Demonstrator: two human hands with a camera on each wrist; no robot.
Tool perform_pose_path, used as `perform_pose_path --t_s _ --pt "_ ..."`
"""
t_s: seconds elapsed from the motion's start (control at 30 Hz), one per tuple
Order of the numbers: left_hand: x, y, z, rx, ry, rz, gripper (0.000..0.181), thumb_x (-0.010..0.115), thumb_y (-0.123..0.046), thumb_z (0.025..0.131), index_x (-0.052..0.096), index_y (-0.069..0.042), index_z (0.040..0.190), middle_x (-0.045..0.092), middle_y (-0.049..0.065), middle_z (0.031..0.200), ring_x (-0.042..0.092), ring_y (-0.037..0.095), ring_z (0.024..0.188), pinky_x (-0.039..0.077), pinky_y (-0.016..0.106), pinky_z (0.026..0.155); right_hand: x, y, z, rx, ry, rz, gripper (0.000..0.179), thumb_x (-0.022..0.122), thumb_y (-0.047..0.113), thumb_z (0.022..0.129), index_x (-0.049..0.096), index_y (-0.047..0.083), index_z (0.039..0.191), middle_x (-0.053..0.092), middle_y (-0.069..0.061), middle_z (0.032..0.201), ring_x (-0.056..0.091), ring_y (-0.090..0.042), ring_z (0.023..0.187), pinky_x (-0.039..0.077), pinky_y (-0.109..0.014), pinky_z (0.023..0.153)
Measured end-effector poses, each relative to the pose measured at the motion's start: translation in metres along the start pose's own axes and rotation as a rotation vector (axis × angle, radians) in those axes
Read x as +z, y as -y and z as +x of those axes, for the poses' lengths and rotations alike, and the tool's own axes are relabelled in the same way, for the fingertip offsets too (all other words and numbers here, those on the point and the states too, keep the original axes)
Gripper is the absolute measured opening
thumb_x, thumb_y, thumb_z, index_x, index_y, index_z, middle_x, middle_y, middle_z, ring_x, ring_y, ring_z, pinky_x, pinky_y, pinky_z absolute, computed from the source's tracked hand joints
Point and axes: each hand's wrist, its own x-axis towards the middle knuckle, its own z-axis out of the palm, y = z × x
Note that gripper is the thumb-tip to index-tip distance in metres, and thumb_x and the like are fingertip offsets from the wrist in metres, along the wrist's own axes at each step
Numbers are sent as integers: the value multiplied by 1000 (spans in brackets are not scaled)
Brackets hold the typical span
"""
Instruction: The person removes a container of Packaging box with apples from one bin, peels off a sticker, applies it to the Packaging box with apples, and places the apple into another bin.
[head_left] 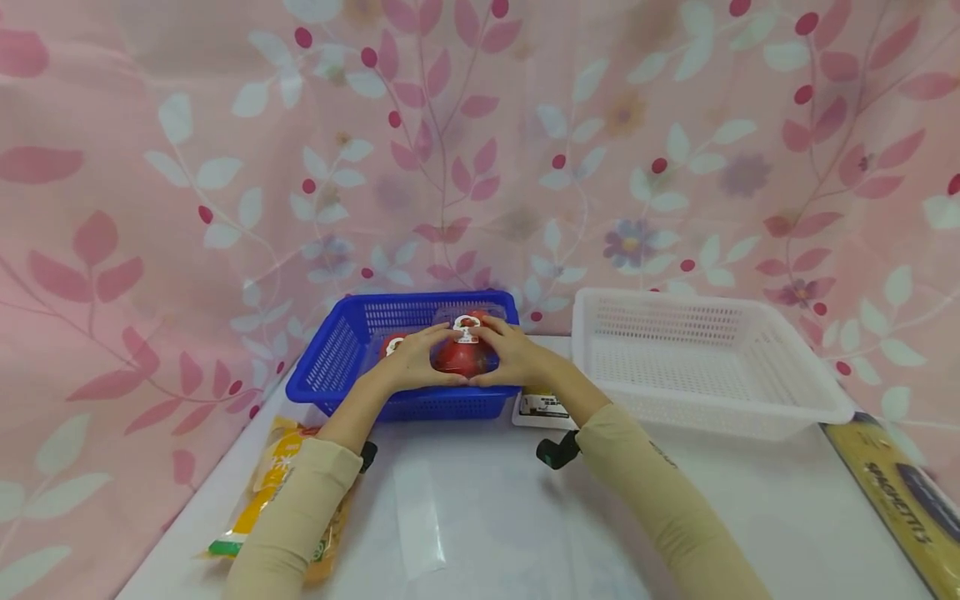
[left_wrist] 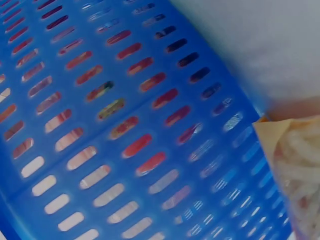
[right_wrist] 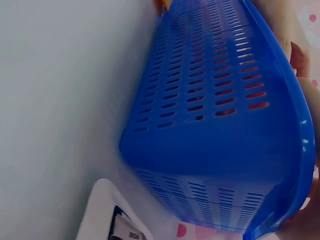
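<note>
Both hands are at the blue plastic basket (head_left: 442, 407), at the back of the table left of centre. Between them is a clear plastic pack of red fruit (head_left: 459, 358) with a white label. My left hand (head_left: 411, 363) holds its left side and my right hand (head_left: 519, 357) its right, thumbs low in front and fingers over the top. A second labelled red pack (head_left: 392, 343) lies in the basket, partly behind the left hand. In the left wrist view, red shows through the slotted basket wall (left_wrist: 150, 107). The right wrist view catches fingers (right_wrist: 311, 107) above the basket rim.
A white basket (head_left: 705, 398) stands to the right. At the left lies a yellow food bag (head_left: 281, 458), partly under the left sleeve. A spaghetti pack (head_left: 888, 492) lies along the right edge. A white-edged flat pack (head_left: 542, 408) sits by the blue basket's front right corner.
</note>
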Motion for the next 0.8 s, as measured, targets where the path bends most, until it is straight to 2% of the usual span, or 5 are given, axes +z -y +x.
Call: perform_pose_path --t_s 0.23,0.43,0.63,0.8 --pt "1 5 -2 7 -1 -31 81 71 -56 70 46 -16 135 34 17 143 36 39 126 45 50 86 -6 5 12 0 73 -108 83 68 52 74 32 18 141 22 -14 146 30 -41 125 34 -55 96" --pt "2 12 -3 -10 21 -17 82 70 -58 69 45 -18 137 32 14 145 38 37 125 44 49 88 -4 9 20 19 122 -99 85 69 50 74 31 17 142 23 -17 144 34 -39 124 29 -57 99" --pt "2 15 -2 -28 85 1 83 66 -60 71 38 -24 141 28 12 147 42 37 123 43 50 90 -5 14 25 68 177 -145 86 69 52 73 29 20 143 22 -16 145 35 -39 124 30 -57 98" --pt "0 14 0 -50 167 90 84 57 -66 75 30 -27 144 23 8 149 35 35 128 35 52 97 -4 14 28 59 228 -229 86 64 56 75 28 17 144 24 -17 145 34 -37 127 28 -54 101"
